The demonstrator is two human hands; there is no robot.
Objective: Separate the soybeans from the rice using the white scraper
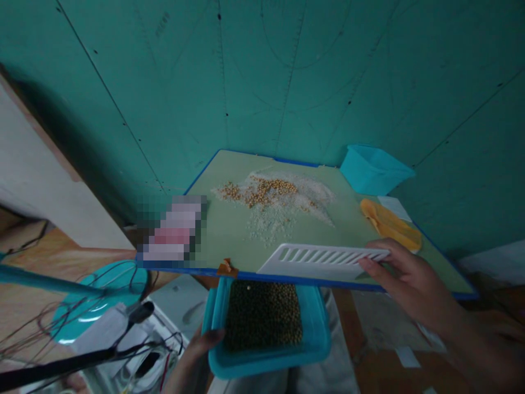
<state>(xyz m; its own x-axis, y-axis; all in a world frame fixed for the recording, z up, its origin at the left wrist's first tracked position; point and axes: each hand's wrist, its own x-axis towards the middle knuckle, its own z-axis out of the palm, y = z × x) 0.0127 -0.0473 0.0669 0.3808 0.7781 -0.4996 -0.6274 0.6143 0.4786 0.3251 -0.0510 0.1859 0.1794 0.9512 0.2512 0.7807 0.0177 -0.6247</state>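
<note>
1. Green wall (246, 82). Upright backdrop, marked with dark lines and dots.
2. Tabletop (221, 235). Pale green with blue edging; it meets the wall at its far side.
3. Turquoise tub (266, 364). Lies below the near edge of the tabletop; its contents appear dark green at left and tan at right.
4. White slotted strip (315, 268). Extends along the near edge of the tabletop, slots uppermost. Whether its lower edge touches the surface cannot be told.
5. Pale grains (270, 221). Scattered over the middle of the tabletop, beyond the strip and apart from it; tan beans (266, 191) are mixed among them, densest toward the left and centre.
6. Right hand (404, 273). Pinches the right end of the strip, thumb on the near face and fingers over the far side; the grip is closed to the strip's thickness.
7. Turquoise box (373, 169). Stands at the far right corner.
8. Orange cloth-like item (391, 224). Lies at the right, just beyond the right hand.
9. Left hand (200, 347). Clasps the left side of the tub, thumb over the rim; the remaining fingers are hidden.
10. Brown scrap (227, 268). Sits on the near edge, left of the strip.
</note>
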